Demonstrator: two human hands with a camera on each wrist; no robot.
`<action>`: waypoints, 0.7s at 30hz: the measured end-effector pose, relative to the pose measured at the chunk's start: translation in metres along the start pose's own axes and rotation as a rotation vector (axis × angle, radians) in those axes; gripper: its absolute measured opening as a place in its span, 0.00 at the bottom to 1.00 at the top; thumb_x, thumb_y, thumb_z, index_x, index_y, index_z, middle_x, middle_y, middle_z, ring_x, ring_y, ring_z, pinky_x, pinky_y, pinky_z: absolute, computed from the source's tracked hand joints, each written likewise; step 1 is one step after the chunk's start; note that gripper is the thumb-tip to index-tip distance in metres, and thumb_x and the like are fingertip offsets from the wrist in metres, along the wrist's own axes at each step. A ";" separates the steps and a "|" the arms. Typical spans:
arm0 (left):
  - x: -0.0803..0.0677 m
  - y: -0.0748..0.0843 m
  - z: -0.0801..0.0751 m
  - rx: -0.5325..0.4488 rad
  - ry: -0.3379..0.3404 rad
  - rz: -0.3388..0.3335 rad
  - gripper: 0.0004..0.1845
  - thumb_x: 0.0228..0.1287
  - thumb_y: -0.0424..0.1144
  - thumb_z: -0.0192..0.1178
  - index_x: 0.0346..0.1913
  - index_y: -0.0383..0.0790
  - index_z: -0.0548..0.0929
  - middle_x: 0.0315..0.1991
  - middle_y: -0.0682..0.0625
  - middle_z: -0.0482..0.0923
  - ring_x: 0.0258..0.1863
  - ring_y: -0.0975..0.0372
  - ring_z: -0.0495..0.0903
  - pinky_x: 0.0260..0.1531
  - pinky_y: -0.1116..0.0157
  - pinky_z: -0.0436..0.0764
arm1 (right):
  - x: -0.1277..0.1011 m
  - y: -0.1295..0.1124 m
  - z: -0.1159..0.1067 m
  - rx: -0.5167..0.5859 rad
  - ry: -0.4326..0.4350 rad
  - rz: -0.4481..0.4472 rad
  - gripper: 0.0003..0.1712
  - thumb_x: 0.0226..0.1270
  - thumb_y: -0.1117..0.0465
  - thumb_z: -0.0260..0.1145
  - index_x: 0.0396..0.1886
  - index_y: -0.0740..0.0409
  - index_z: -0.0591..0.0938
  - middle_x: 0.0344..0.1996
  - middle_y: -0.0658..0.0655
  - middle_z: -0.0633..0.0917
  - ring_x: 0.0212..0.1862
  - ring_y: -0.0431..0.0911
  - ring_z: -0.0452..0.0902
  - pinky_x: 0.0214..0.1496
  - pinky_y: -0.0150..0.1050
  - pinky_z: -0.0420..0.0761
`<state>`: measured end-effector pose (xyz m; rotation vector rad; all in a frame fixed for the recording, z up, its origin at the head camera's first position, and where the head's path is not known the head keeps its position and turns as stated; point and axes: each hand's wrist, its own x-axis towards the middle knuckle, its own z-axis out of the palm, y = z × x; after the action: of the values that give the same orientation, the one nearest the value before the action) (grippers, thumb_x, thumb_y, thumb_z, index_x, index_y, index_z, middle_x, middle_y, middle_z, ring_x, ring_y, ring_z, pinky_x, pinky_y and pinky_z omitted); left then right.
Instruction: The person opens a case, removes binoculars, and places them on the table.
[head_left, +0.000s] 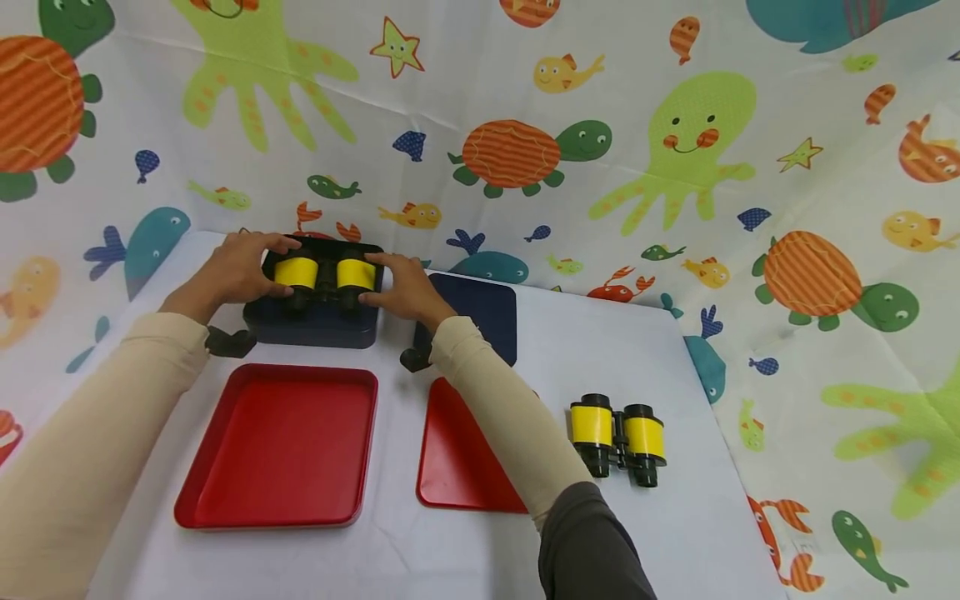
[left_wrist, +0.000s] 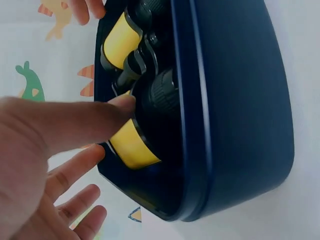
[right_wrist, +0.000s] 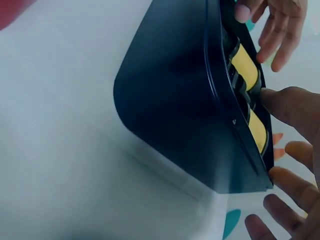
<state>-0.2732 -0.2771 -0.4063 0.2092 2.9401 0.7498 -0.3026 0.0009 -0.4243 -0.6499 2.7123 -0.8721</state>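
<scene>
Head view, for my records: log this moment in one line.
left hand: at box's left end; right hand: at box's right end; binoculars: inside box; other binoculars: on table; red tray: in front of box

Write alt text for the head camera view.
A left hand and right hand reach over opposite ends of a dark-blue box containing yellow-and-black binoculars. Nearby on a white surface: a red tray, red panel, dark panel and second binoculars.
</scene>
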 end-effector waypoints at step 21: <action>-0.010 -0.005 0.015 0.007 -0.023 -0.012 0.41 0.61 0.28 0.74 0.77 0.33 0.69 0.74 0.25 0.66 0.72 0.30 0.60 0.74 0.27 0.59 | 0.025 -0.003 0.017 -0.311 0.013 -0.047 0.42 0.69 0.45 0.77 0.80 0.43 0.73 0.73 0.49 0.80 0.66 0.48 0.69 0.68 0.39 0.71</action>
<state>-0.2624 -0.2765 -0.4211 0.1999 2.9199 0.7308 -0.3180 -0.0216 -0.4384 -0.7717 2.8821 -0.4658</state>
